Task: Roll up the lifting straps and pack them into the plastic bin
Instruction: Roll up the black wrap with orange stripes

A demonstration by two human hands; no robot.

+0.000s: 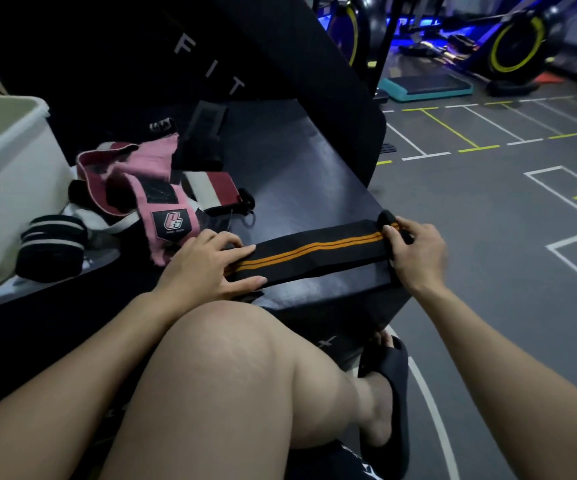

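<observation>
Head view: black strap with orange stripes [314, 252] lies flat on the tabletop [301, 174] between both hands. Right hand [415, 251] pinches the started roll at its end; left hand [207, 265] lies flat, fingers straight, pressing the other end. Risks: roll sits at the tabletop's edge, so a slip drops it to the floor; uneven tension skews it. White plastic bin [6, 181] far beyond left hand.

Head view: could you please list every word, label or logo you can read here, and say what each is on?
"F I T": white letters on the black pad.
"PS" logo: black patch on the pink strap; the small print under it is too blurred to read.
</observation>
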